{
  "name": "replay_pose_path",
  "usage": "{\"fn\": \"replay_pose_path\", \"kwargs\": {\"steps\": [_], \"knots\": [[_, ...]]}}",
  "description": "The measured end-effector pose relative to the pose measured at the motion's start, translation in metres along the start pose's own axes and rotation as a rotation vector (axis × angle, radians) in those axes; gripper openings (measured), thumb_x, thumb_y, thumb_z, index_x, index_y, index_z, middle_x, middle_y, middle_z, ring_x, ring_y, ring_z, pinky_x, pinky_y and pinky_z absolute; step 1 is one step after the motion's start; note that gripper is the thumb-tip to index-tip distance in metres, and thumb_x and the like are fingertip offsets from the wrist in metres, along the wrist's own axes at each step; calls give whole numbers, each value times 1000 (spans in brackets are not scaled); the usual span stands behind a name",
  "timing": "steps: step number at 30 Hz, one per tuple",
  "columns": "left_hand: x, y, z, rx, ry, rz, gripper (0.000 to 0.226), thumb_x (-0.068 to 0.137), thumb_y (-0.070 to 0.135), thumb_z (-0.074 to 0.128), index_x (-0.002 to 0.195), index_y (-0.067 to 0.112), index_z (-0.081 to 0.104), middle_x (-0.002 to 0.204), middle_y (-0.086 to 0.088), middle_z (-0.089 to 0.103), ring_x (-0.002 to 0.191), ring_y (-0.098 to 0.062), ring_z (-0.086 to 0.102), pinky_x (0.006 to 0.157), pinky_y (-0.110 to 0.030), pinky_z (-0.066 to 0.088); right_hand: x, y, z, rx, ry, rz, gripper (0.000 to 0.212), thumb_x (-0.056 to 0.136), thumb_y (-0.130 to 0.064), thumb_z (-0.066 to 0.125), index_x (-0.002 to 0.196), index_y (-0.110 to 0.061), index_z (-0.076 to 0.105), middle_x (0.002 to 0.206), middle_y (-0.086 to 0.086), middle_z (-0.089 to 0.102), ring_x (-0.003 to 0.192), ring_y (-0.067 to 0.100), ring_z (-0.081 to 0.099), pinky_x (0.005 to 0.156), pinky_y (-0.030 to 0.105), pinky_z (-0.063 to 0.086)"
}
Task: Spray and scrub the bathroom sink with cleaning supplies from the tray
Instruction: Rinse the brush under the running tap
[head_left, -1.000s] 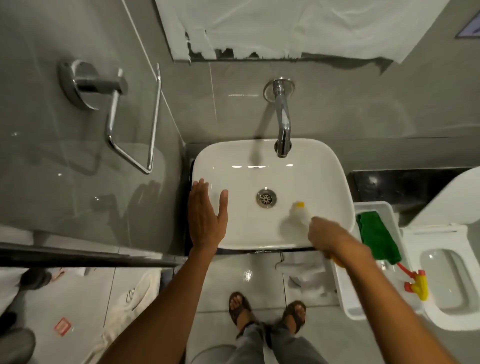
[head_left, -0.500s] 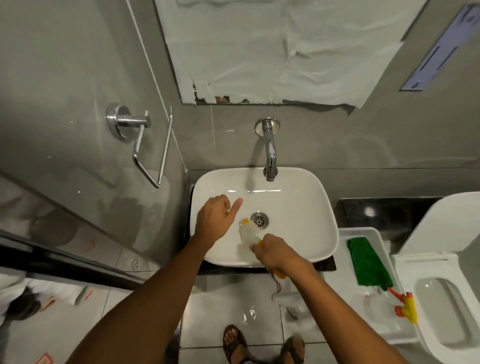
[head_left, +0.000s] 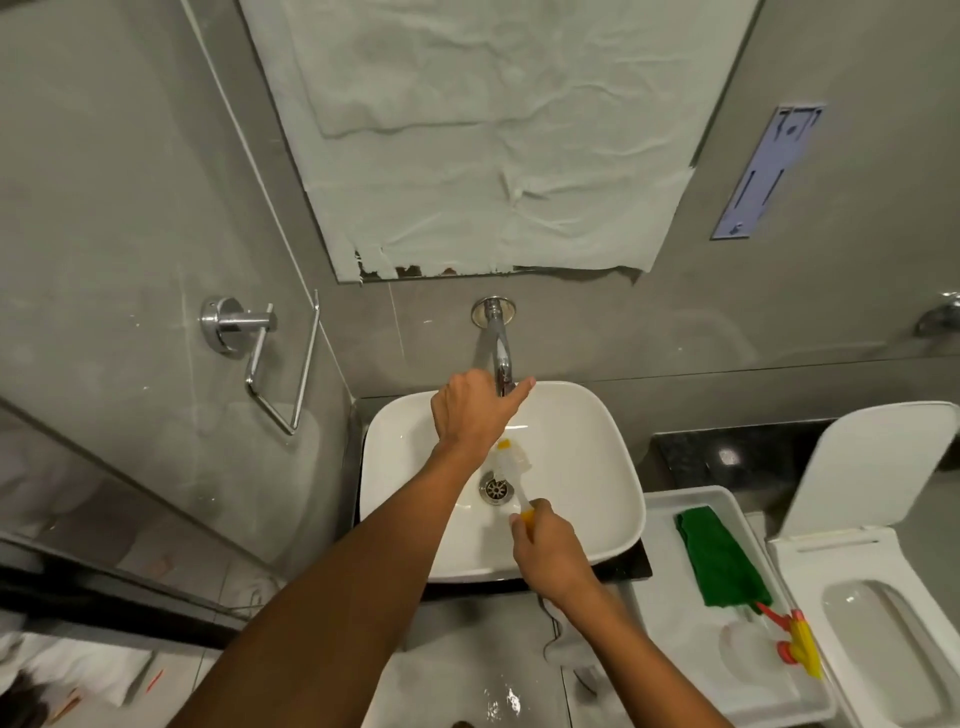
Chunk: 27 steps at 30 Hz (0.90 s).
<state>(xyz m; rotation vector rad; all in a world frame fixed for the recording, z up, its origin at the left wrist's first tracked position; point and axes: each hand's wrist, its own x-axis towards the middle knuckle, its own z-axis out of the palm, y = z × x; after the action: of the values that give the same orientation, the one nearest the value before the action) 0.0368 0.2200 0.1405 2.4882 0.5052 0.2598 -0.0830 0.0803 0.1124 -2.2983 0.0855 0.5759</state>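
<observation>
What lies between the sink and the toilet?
A white tray holding a green cloth and a spray bottle, seen in the head view.

Single view, head-worn, wide-angle. Position: above and in front of the sink (head_left: 613, 499), looking steeply down and forward toward the wall behind it. Range: close; both forearms reach in from the bottom edge. Sink sits just below frame centre. Behind the sink: faucet (head_left: 501, 358) and, higher, a paper-covered mirror (head_left: 493, 140). Left of the sink: wall-mounted holder (head_left: 260, 353). Right of the sink: tray (head_left: 670, 551), then toilet (head_left: 878, 613) at the frame edge. Below the sink: floor tiles. Straight lines bow toward the edges. No second view; no shared coverage.
</observation>
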Motion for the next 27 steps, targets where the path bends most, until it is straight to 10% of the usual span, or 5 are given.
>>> {"fn": "replay_pose_path", "kwargs": {"steps": [18, 27], "knots": [[-1, 18, 16, -61, -62, -127, 31, 95, 38, 67, 81, 11, 61, 82, -9, 64, 82, -34, 63, 76, -42, 49, 4, 14, 4, 71, 21, 13, 35, 110, -27, 45, 134, -2, 53, 122, 17, 70, 109, 35, 69, 93, 42, 56], [18, -7, -1, -163, -386, 29, 41, 98, 34, 65, 66, 20, 44, 71, -2, 49, 75, -27, 48, 68, -35, 39, 1, 23, 11, 115, -11, -15, 41, 111, -29, 43, 141, -2, 50, 120, 16, 70, 107, 32, 69, 90, 39, 55]]}}
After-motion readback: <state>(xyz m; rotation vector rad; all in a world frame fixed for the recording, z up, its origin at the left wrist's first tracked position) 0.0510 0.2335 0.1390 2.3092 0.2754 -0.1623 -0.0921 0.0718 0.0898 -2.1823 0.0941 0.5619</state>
